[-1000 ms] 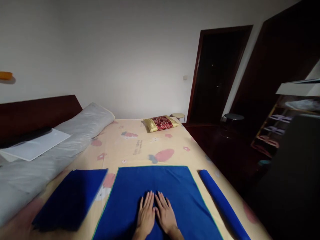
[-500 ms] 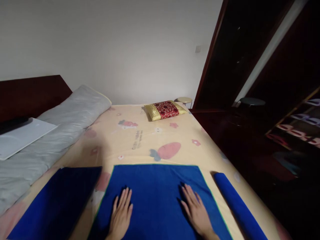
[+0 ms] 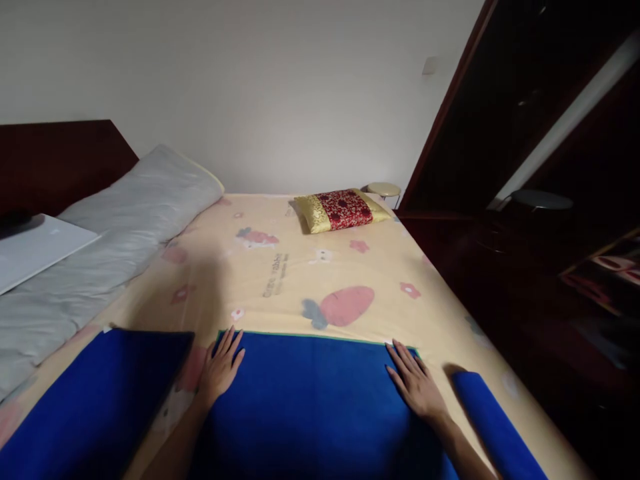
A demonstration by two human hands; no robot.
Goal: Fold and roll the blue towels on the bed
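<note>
A blue towel [image 3: 315, 400] with a green edge lies spread flat on the bed in front of me. At its far left corner rests my left hand [image 3: 221, 365], palm down with fingers stretched out. My right hand [image 3: 416, 380] lies flat near the far right corner, its fingers apart and their tips by the green edge. Neither hand grips anything. To the left is a folded blue towel [image 3: 100, 393], partly in shadow. A rolled blue towel [image 3: 495, 423] lies to the right of my right hand.
The bed sheet [image 3: 280, 273] has carrot and flower prints. A red and gold pillow [image 3: 345, 210] lies at the far end. Along the left are a grey quilt [image 3: 135, 207] and a white board [image 3: 40, 250]. Beyond stand a beige stool [image 3: 384, 189] and a dark stool [image 3: 543, 199].
Both hands have slid forward and outward over the spread towel, from its middle to its far corners. The camera view has shifted slightly.
</note>
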